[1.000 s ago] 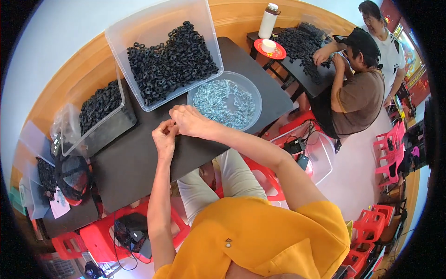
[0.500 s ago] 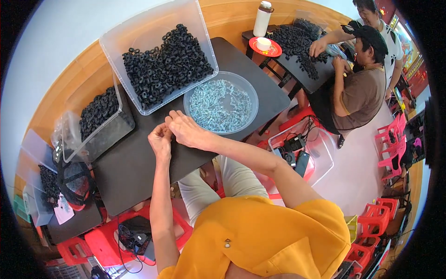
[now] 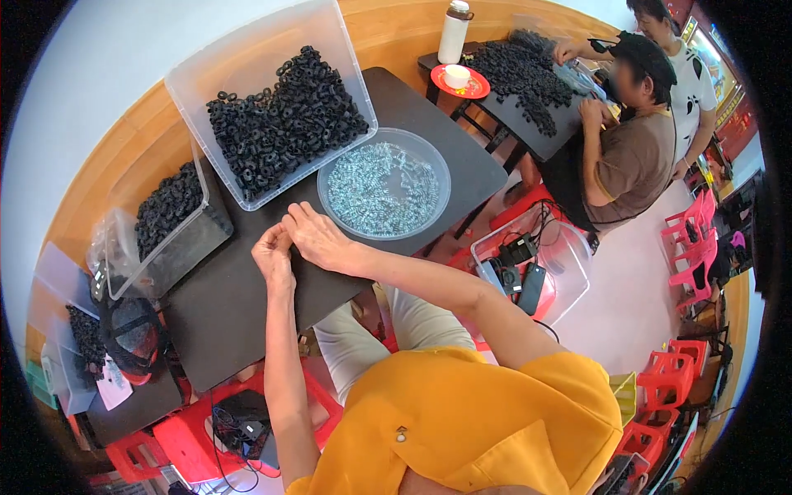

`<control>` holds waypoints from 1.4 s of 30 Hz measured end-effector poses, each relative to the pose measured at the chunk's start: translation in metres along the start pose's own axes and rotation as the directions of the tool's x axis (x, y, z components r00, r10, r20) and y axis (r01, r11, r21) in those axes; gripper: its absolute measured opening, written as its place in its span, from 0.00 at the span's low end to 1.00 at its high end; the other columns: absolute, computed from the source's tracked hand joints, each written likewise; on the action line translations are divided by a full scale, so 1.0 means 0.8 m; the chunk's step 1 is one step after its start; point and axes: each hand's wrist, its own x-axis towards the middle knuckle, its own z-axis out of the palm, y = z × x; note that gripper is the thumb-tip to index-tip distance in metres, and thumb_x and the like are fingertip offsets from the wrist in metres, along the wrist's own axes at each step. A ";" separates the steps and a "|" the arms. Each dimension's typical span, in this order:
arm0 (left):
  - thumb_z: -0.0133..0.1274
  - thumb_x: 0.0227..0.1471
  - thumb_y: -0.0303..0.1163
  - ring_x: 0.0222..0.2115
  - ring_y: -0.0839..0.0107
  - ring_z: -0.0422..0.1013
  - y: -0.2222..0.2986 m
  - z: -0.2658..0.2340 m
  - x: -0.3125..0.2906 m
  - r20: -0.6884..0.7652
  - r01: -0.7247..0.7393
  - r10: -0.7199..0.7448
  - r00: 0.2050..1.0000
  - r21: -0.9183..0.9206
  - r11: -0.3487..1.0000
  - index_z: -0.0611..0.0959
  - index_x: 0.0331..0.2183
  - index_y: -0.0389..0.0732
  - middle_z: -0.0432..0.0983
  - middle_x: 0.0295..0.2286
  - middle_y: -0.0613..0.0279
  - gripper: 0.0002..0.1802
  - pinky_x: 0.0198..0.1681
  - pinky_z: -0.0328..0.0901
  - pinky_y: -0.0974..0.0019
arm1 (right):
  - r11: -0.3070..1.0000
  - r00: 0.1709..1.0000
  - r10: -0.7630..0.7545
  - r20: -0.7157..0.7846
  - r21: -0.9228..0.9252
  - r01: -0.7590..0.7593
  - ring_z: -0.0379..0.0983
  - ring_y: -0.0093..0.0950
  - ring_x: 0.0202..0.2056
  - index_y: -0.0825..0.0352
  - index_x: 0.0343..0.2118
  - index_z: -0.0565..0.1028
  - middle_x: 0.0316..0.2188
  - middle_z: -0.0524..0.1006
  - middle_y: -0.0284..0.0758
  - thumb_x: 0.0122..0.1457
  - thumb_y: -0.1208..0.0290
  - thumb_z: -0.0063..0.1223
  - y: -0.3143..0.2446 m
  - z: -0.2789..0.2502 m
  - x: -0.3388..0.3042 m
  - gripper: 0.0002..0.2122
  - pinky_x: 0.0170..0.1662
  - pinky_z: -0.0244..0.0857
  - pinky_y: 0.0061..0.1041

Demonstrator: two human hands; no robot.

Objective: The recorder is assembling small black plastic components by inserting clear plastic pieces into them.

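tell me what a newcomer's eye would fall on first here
Probably the bright yellow shirt filling the lower middle, then the big clear bin of black parts at upper left. Just right of that bin, a round clear tub of shiny silvery pieces stands out. The left hand and right hand meet in front of them, over the dark table.

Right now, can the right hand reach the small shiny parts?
Likely yes: the right hand sits beside the open-topped round tray, with nothing visible blocking the small shiny parts, though it is close against the left hand.
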 end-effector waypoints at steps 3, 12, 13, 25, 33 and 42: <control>0.53 0.46 0.22 0.18 0.87 0.61 0.000 0.002 -0.001 0.007 -0.018 0.018 1.000 -0.030 0.999 0.80 0.31 0.34 0.73 0.23 0.70 0.06 0.18 0.53 0.82 | 0.999 0.999 -0.029 0.030 -0.042 0.030 0.65 0.36 0.34 0.72 0.26 0.68 0.29 0.64 0.41 0.37 0.79 0.51 -0.002 -0.001 0.002 0.09 0.30 0.68 0.26; 0.53 0.46 0.25 0.15 0.89 0.58 -0.005 -0.001 0.004 0.031 -0.064 0.066 0.997 -0.059 0.996 0.79 0.31 0.34 0.70 0.20 0.73 0.07 0.16 0.50 0.83 | 0.995 0.996 -0.065 0.053 -0.068 0.069 0.63 0.35 0.34 0.72 0.27 0.67 0.29 0.63 0.40 0.35 0.79 0.51 -0.001 0.000 0.002 0.11 0.27 0.67 0.26; 0.53 0.46 0.24 0.14 0.89 0.57 -0.001 0.001 0.003 0.024 -0.047 0.048 0.999 -0.053 0.997 0.79 0.31 0.34 0.70 0.19 0.74 0.07 0.16 0.49 0.82 | 0.995 0.997 -0.067 0.047 -0.068 0.070 0.63 0.35 0.34 0.72 0.27 0.67 0.29 0.63 0.39 0.35 0.79 0.51 0.000 0.001 0.001 0.11 0.27 0.67 0.26; 0.55 0.45 0.24 0.12 0.90 0.54 0.011 0.006 0.003 0.005 -0.026 0.027 1.000 -0.160 0.987 0.79 0.29 0.37 0.69 0.17 0.75 0.04 0.12 0.46 0.83 | 0.991 0.998 -0.047 -0.033 -0.126 0.043 0.64 0.33 0.32 0.68 0.27 0.69 0.28 0.65 0.37 0.42 0.73 0.49 0.009 -0.007 0.010 0.08 0.34 0.61 0.29; 0.49 0.51 0.35 0.10 0.86 0.57 0.021 0.009 -0.002 -0.061 -0.005 -0.003 0.998 -0.139 0.990 0.80 0.31 0.37 0.64 0.13 0.74 0.11 0.11 0.48 0.81 | 0.973 0.988 -0.153 0.012 -0.174 0.153 0.65 0.31 0.30 0.66 0.23 0.71 0.24 0.67 0.35 0.43 0.67 0.51 0.013 -0.014 0.017 0.08 0.34 0.60 0.28; 0.42 0.55 0.45 0.10 0.84 0.61 0.011 0.003 0.004 0.033 0.034 -0.027 0.999 -0.229 0.973 0.78 0.29 0.35 0.68 0.13 0.70 0.22 0.12 0.53 0.81 | 0.988 0.985 -0.154 -0.074 -0.008 0.154 0.66 0.33 0.27 0.67 0.27 0.71 0.23 0.67 0.35 0.39 0.71 0.58 0.008 -0.027 0.014 0.11 0.30 0.62 0.30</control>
